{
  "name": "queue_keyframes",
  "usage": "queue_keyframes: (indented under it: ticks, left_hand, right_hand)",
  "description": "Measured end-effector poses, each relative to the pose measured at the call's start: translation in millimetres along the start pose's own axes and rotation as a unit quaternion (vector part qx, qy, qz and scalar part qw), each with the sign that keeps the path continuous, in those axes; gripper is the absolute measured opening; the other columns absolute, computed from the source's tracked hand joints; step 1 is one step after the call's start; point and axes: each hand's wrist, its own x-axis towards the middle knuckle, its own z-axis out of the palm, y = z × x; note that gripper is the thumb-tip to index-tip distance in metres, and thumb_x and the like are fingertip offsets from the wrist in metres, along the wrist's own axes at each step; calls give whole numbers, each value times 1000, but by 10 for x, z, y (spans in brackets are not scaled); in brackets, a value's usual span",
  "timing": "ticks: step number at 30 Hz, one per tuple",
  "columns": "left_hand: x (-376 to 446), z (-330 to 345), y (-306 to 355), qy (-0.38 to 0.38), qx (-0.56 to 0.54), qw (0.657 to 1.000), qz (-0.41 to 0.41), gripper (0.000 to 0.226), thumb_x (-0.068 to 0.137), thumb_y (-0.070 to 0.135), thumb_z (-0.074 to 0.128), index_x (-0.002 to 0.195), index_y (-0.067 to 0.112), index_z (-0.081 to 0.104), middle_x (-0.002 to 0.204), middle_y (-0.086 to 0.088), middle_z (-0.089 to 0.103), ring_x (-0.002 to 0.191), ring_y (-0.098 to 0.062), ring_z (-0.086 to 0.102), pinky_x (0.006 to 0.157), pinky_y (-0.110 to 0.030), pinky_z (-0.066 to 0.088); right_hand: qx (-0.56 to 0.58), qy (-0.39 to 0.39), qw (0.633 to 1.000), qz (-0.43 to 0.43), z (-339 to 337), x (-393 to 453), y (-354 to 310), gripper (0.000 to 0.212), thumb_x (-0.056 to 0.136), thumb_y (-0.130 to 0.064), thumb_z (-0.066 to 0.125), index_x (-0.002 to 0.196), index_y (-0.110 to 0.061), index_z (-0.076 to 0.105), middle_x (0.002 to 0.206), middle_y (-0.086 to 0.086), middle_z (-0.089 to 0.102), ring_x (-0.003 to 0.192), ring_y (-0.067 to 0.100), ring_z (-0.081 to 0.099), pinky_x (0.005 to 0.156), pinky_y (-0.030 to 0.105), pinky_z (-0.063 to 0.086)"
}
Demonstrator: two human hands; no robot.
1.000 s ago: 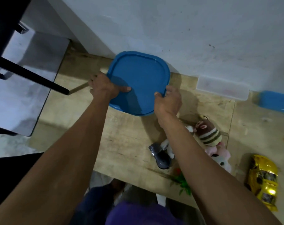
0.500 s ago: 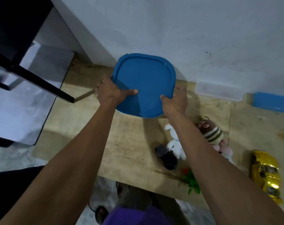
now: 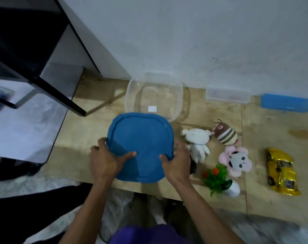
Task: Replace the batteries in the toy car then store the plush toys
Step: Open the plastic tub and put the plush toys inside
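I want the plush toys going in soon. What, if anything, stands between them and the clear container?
Nothing on the tabletop path. The clear container is open; the left hand and right hand hold its blue lid in front, left of the white plush.

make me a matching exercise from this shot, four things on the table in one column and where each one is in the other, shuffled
Things:
1. blue lid
2. clear container
3. toy car
4. bee plush

Places:
A. far right of the table
B. held by the left hand and right hand
C. by the wall, open, behind the lid
D. beside the white plush

Pairs: 1-B, 2-C, 3-A, 4-D
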Motion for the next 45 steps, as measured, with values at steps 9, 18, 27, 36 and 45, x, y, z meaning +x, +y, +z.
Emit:
queue_keyframes:
  ticks: [9, 18, 27, 36, 45]
  left_hand:
    - [339, 33, -406, -55, 65, 996, 37, 108, 52, 78, 79, 130, 16, 38, 121, -12, 54, 111, -38, 59, 87, -51, 53]
    - [457, 186, -518, -159, 141, 976, 49, 107, 59, 79, 75, 137, 20, 31, 130, -4, 47, 122, -29, 54, 94, -48, 48]
    - [606, 246, -403, -187, 134, 967, 111, 122, 52, 77, 77, 147, 32, 14, 139, 0, 34, 131, -30, 37, 102, -54, 41]
    - [891, 329, -26, -137, 183, 955, 190, 109, 66, 79, 68, 152, 36, 15, 152, -4, 17, 135, -33, 25, 101, -54, 40]
    - [234, 713, 826, -105, 19, 907, 407, 47, 93, 50, 60, 124, 14, 55, 112, -9, 53, 103, -30, 52, 85, -46, 50]
  right_hand:
    - [-78, -1, 995, 69, 615, -69, 27, 53, 85, -27, 75, 127, -14, 47, 125, 12, 49, 114, 34, 55, 89, 42, 51]
    - [-176, 16, 978, 111, 745, -61, 154, 57, 87, -38, 70, 131, -8, 48, 127, 17, 55, 114, 36, 57, 86, 40, 51]
    - [-314, 197, 926, 78, 98, 421, 103, 44, 92, -37, 56, 132, -24, 45, 141, 16, 39, 125, 43, 45, 94, 54, 48]
    - [-337, 132, 929, 78, 141, 863, 379, 60, 96, -44, 46, 149, -41, 17, 163, 16, 9, 132, 49, 40, 94, 61, 48]
    - [-324, 302, 895, 45, -623, 848, 360, 47, 96, -51, 44, 137, -28, 44, 145, 9, 44, 122, 41, 49, 93, 53, 44]
